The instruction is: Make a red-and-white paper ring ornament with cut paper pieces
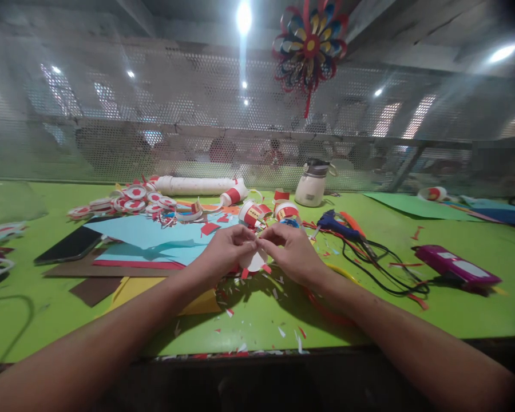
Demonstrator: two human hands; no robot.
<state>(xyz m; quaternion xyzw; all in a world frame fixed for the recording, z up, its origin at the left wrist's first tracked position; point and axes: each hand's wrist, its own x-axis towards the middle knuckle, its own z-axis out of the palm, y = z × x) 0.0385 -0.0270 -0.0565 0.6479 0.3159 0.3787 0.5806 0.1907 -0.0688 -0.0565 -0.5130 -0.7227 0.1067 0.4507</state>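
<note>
Between my two hands is a white paper disc (254, 260) with small red tabs at its lower edge. My left hand (229, 249) pinches its upper left edge, and my right hand (289, 249) pinches it from the right, the fingertips of both nearly meeting. My fingers hide the top of the disc. Just beyond them lie red and white paper cups (251, 213). Red and white scraps (282, 331) are scattered on the green table below.
Left are light blue paper sheets (141, 232), a black phone (75, 240) and a heap of red-white discs (133, 197). Right are a blue glue gun (339, 226), black cable and a purple device (457, 266). Behind stand a white roll (193, 185) and a flask (311, 186).
</note>
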